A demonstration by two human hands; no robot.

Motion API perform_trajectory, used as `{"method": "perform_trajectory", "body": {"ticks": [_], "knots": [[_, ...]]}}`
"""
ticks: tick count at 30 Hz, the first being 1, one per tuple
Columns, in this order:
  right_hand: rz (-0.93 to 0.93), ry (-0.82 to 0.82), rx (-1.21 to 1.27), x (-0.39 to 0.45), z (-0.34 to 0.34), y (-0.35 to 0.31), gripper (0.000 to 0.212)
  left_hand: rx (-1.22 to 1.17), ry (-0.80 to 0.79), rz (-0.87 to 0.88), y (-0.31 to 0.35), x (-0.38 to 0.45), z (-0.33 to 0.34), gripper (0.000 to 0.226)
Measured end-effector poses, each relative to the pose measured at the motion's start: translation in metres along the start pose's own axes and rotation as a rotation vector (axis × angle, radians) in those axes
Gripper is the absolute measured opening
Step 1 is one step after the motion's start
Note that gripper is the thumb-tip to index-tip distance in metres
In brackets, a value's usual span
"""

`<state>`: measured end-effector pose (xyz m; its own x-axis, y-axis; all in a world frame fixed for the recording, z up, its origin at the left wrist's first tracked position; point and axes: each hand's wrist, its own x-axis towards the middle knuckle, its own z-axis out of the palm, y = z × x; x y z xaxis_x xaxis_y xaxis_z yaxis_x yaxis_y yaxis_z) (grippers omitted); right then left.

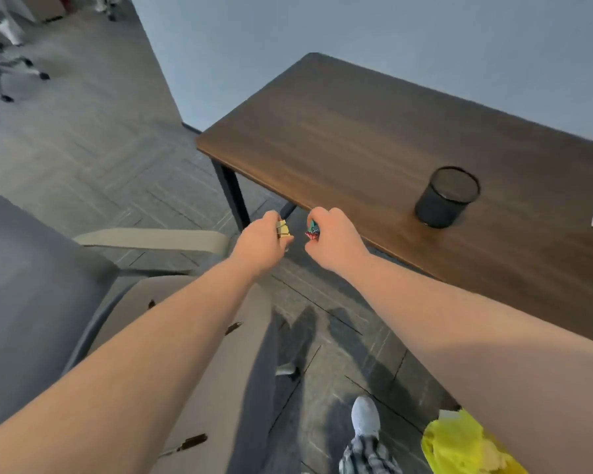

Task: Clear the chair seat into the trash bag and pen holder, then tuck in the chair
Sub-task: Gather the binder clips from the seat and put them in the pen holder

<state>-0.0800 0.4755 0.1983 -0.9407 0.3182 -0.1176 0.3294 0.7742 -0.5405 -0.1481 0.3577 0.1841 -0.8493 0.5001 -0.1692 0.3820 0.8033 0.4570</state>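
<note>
Gripping a small yellowish item [282, 229], the left hand [264, 242] has its fingers curled round it; the right hand [332, 239] pinches a crumpled red-and-teal scrap [312, 232] the same way. Can't tell what either item is exactly, too small & blurred. Both hands are held up close together but apart, just off the front left corner of the desk [374, 131], above the floor betw. chair and desk.

Chair seat [220, 371], beige, lies under the left forearm at lower left. Three dark slim items sit on it: one [150, 304] near its back edge, one [234, 327] toward its right edge, one [192, 443] near the front edge w/ a lighter tip. Beige armrest [151, 238] past the seat; grey backrest [31, 285] at far left.

Pen holder [447, 196], black mesh cup, stands upright near the desk's front edge, well to the right of the hands.

Yellow trash bag [459, 446] is on the floor at bottom right, partly hidden by the right arm. A white shoe [366, 417] and checked trouser leg [367, 456] just left of it.
</note>
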Motion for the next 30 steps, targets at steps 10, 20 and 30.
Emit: {"method": "perform_trajectory", "body": {"ticks": [10, 20, 30], "knots": [[0.304, 0.294, -0.009, 0.008, -0.148, 0.152, 0.035, -0.031, -0.098, 0.234, 0.182, 0.066, 0.042, 0.038], [0.324, 0.194, 0.013, 0.049, -0.187, 0.219, 0.029, -0.064, -0.128, 0.174, 0.266, 0.123, 0.066, 0.039], [0.217, 0.016, -0.06, 0.074, -0.174, 0.237, 0.032, -0.023, -0.232, 0.09, 0.278, 0.145, 0.091, 0.033]]}}
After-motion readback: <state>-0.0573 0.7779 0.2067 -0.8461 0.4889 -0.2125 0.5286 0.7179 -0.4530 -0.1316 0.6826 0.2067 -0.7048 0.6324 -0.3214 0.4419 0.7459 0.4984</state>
